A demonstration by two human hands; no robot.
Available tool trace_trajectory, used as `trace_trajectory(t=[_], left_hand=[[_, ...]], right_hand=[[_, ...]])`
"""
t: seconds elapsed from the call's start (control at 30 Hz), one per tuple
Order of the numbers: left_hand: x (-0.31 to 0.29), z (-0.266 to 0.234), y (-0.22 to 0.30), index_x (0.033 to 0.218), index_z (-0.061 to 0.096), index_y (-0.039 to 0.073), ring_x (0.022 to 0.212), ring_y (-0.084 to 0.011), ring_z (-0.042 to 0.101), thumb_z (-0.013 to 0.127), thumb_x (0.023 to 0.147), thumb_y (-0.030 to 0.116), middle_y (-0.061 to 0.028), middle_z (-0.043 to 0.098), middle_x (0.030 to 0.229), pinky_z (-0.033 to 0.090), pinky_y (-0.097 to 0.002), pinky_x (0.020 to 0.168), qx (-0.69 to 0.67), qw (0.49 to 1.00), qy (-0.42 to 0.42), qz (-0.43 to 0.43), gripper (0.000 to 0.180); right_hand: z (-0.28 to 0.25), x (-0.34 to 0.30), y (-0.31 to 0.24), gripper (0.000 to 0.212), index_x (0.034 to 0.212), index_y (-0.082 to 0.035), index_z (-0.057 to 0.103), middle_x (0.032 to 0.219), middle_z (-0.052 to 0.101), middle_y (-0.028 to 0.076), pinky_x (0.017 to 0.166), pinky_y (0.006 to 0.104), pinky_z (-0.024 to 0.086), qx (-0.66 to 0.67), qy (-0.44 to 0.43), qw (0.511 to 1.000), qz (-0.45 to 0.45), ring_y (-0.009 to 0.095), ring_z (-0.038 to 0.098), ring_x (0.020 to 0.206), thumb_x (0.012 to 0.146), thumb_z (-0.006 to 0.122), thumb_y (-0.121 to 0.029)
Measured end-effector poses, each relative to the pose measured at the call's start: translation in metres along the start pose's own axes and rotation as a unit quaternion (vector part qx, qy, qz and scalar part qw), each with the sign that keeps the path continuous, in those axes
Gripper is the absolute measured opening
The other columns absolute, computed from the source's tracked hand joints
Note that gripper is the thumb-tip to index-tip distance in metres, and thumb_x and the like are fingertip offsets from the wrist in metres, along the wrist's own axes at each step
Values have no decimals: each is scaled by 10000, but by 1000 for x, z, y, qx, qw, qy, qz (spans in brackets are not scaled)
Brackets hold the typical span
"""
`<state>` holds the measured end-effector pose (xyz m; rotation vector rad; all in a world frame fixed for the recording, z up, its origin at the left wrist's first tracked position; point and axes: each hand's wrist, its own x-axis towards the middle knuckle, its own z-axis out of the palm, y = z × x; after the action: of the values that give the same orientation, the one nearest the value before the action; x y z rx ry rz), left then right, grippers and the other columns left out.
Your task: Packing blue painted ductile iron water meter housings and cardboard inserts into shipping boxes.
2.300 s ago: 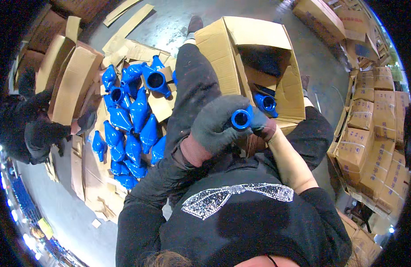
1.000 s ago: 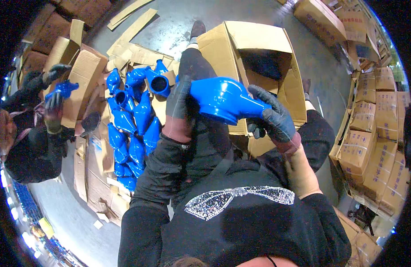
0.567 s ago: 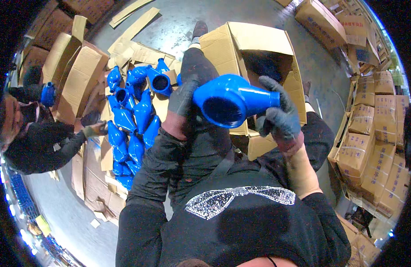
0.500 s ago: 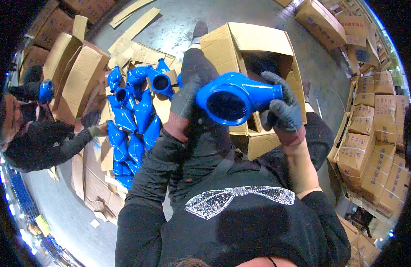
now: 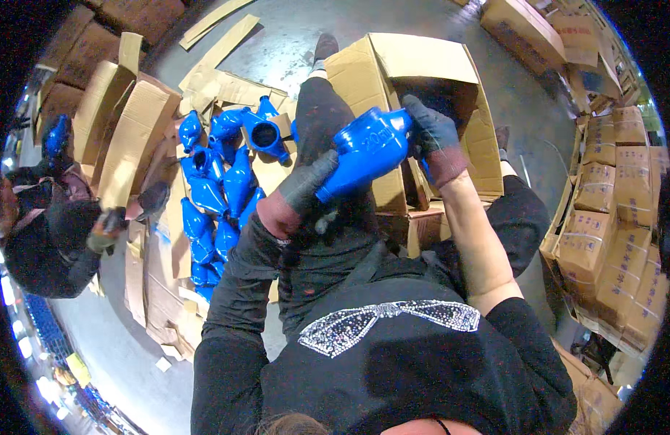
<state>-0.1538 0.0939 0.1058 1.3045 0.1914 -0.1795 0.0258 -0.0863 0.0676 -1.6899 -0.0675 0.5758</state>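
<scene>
A glossy blue water meter housing (image 5: 371,152) is held tilted over my lap. Raised lettering shows on its rounded side, and its round collar points up and away. My left hand (image 5: 306,185), in a dark glove, grips the housing's lower left end. At the upper right, my gloved right hand (image 5: 430,130) closes around the other end; some of its fingers are hidden. Just behind the housing stands an open cardboard box (image 5: 425,58) between my legs. Several similar blue housings (image 5: 237,177) lie in a pile on cardboard to the left.
At the left a co-worker's gloved hand (image 5: 106,230) is beside the pile; another blue housing (image 5: 57,138) is by the co-worker's far side. Open cartons (image 5: 135,130) stand behind the pile. Strapped cartons (image 5: 589,232) are stacked at the right. Flat cardboard strips (image 5: 229,43) lie on the floor.
The housing has been turned, so its wide round opening no longer faces me and its lettered side shows. My right hand has moved up and left. The co-worker's near hand has drawn back from the pile.
</scene>
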Motion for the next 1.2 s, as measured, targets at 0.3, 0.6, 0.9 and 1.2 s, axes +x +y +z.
trace_trajectory(t=[0.3, 0.6, 0.9, 1.2], left_hand=[[-6, -22, -10, 1248, 498, 32, 1042, -164, 551, 676, 763, 236, -65, 582, 1146, 455, -302, 868, -94, 982, -38, -158, 555], [-64, -30, -44, 1200, 539, 37, 952, -131, 579, 689, 726, 130, -54, 600, 1099, 451, -295, 870, -130, 988, 74, 47, 506], [-184, -75, -119, 1068, 574, 48, 568, -71, 525, 642, 810, 245, -2, 607, 820, 416, -203, 502, -127, 891, 423, -107, 331], [-302, -138, -295, 914, 571, 81, 536, -137, 486, 516, 886, 229, -21, 463, 649, 403, -272, 463, -202, 690, 694, -27, 160]], right_hand=[[31, -9, -14, 231, 900, -95, 625, 809, 594, -12, 604, 241, 438, 119, -51, 988, -88, 88, 546, 712, 857, 609, -321], [70, -40, -39, 478, 1288, -21, 454, 1004, 599, 63, 905, 274, 400, 58, -243, 961, -119, 150, 546, 951, 838, 587, -112], [61, -27, -3, 340, 1190, 15, 527, 1096, 597, 113, 844, 270, 439, 24, -284, 958, -19, 169, 573, 941, 869, 535, -98], [27, -5, 19, 397, 1264, 10, 440, 1174, 521, 113, 826, 279, 482, 0, -232, 973, -5, 170, 578, 952, 872, 493, -29]])
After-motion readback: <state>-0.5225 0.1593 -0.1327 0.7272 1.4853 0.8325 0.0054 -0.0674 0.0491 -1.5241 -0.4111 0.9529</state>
